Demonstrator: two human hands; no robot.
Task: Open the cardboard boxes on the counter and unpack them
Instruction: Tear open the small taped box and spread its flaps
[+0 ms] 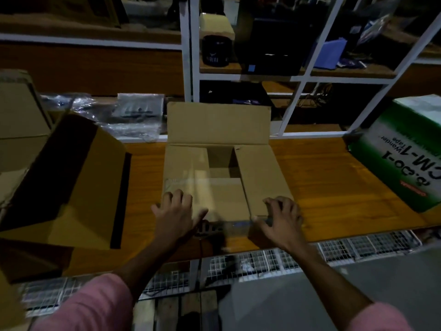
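A brown cardboard box [260, 168] stands in the middle of the wooden counter [334, 187]. Its far flap stands up, and the left, right and near flaps lie folded in, leaving a dark gap at the centre. Clear tape crosses the left flap and the near edge. My left hand [177, 211] rests flat on the left flap near the front corner. My right hand [281, 217] lies on the right flap's near edge, fingers curled, thumb and fingers pinching a strip of clear tape [235, 226] along the box's front.
An opened empty brown box [78, 187] lies on its side at the left. A green and white tape carton [410, 158] sits at the right. Clear plastic bags [128, 115] lie behind the box. White shelving [191, 68] rises beyond. A wire grid [358, 247] runs under the counter's near edge.
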